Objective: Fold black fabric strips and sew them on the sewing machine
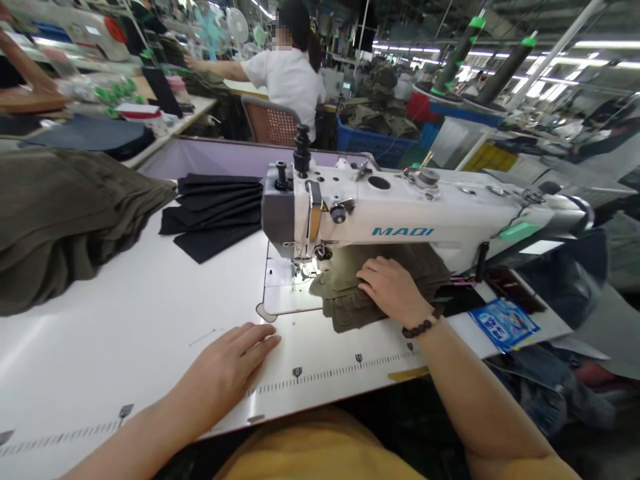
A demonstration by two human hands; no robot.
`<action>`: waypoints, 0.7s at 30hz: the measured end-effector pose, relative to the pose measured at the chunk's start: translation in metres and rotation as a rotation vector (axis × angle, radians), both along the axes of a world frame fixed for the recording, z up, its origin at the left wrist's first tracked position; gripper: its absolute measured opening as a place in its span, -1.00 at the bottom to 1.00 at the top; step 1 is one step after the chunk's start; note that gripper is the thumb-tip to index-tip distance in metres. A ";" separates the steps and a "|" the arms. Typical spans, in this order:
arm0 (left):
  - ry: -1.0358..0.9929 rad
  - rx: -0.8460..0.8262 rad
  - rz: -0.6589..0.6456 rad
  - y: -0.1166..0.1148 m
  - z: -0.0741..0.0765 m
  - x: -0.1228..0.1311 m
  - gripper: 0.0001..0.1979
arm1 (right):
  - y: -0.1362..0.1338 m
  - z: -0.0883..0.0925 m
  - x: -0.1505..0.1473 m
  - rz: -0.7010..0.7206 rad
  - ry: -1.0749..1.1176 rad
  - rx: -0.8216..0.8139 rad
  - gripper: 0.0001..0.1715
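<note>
My right hand lies on a stack of olive-green fabric pieces, its fingers flat on the top piece, just right of the needle area. A beaded bracelet circles that wrist. My left hand rests on the white tabletop, near the front edge, with fingers stretched out and nothing in them. Above the fabric stands a white sewing machine with its lamp lit over the presser foot. The fabric's left edge ends just right of the foot.
Black fabric pieces fan out left of the machine head. A large pile of olive fabric covers the table's far left. A blue packet lies at the right. Behind the table, a person in a white shirt sits near a blue crate.
</note>
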State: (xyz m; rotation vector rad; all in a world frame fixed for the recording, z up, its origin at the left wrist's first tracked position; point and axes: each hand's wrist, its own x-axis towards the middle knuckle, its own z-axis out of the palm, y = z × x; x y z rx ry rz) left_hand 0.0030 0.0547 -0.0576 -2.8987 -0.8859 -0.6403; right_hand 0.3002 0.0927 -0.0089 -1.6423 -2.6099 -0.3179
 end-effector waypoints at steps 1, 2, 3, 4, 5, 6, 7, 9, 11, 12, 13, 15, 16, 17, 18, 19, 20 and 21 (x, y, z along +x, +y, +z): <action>0.002 0.006 -0.002 -0.001 0.001 0.000 -0.71 | 0.001 0.000 0.001 0.013 -0.002 -0.001 -0.92; 0.004 0.008 -0.001 -0.002 0.001 0.000 -0.72 | 0.002 -0.001 0.002 0.024 0.001 0.001 -0.87; 0.006 0.007 0.003 -0.002 0.001 0.000 -0.71 | 0.003 -0.001 0.003 0.030 0.008 0.006 -0.84; 0.008 0.003 0.005 -0.003 0.001 0.000 -0.71 | 0.004 -0.002 0.004 0.033 0.020 0.013 -0.82; 0.008 -0.001 0.005 -0.003 0.002 0.001 -0.71 | 0.005 -0.003 0.005 0.029 0.037 0.026 -0.82; 0.006 -0.004 0.003 -0.004 0.002 0.001 -0.71 | 0.007 -0.005 0.006 0.017 0.059 0.042 -0.82; 0.003 -0.007 -0.001 -0.004 0.004 0.002 -0.71 | 0.008 -0.006 0.008 -0.001 0.085 0.063 -0.83; -0.014 -0.015 -0.012 -0.004 0.008 0.006 -0.72 | 0.011 -0.006 0.012 -0.047 0.140 0.107 -0.81; -0.041 -0.039 -0.010 -0.004 0.014 0.011 -0.73 | 0.009 -0.005 0.017 -0.090 0.182 0.146 -0.77; -0.059 -0.058 -0.006 -0.004 0.017 0.015 -0.73 | 0.006 -0.002 0.020 -0.096 0.197 0.162 -0.76; -0.082 -0.077 0.002 -0.004 0.020 0.020 -0.72 | 0.000 0.000 0.023 -0.086 0.206 0.178 -0.76; -0.135 -0.109 0.022 -0.004 0.026 0.033 -0.66 | -0.017 0.007 0.026 -0.030 0.204 0.217 -0.76; -0.160 -0.119 0.026 -0.003 0.029 0.041 -0.61 | -0.029 0.010 0.026 0.004 0.196 0.239 -0.76; -0.184 -0.127 0.025 -0.002 0.030 0.050 -0.56 | -0.041 0.012 0.023 0.031 0.183 0.255 -0.76; -0.204 -0.139 0.020 -0.001 0.031 0.060 -0.50 | -0.054 0.013 0.019 0.050 0.172 0.254 -0.75; -0.221 -0.154 0.011 0.001 0.031 0.071 -0.45 | -0.067 0.014 0.012 0.066 0.172 0.236 -0.74; -0.230 -0.176 -0.004 0.003 0.030 0.080 -0.42 | -0.080 0.014 0.004 0.094 0.179 0.194 -0.71; -0.225 -0.206 -0.032 0.005 0.030 0.088 -0.43 | -0.091 0.014 -0.005 0.124 0.203 0.141 -0.69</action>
